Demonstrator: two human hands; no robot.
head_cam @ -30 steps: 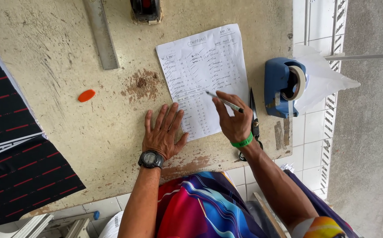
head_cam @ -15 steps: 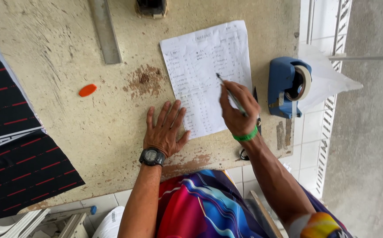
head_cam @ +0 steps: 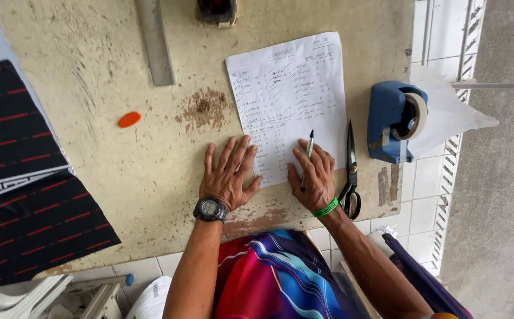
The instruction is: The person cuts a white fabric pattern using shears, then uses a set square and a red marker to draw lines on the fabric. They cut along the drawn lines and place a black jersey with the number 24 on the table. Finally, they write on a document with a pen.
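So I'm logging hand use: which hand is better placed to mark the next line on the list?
The right hand: it holds the pen over the handwritten sheet. The left hand lies flat, fingers spread, on the sheet's lower left edge.

Sheet of paper [head_cam: 289,100] lies on the table [head_cam: 121,177], near its right end. Left hand [head_cam: 228,173] flat on the table, fingertips over the sheet's lower left corner. Right hand [head_cam: 313,177] on the sheet's lower right, pen [head_cam: 307,155] under its fingers. Scissors [head_cam: 350,171] just right of that hand, touching the sheet's edge. Tape dispenser [head_cam: 394,121] further right, at the table edge. Ruler [head_cam: 155,42] left of the sheet, far side. Chalk piece [head_cam: 129,119] left of the hands. Folded cloth [head_cam: 23,177] at the table's left end.
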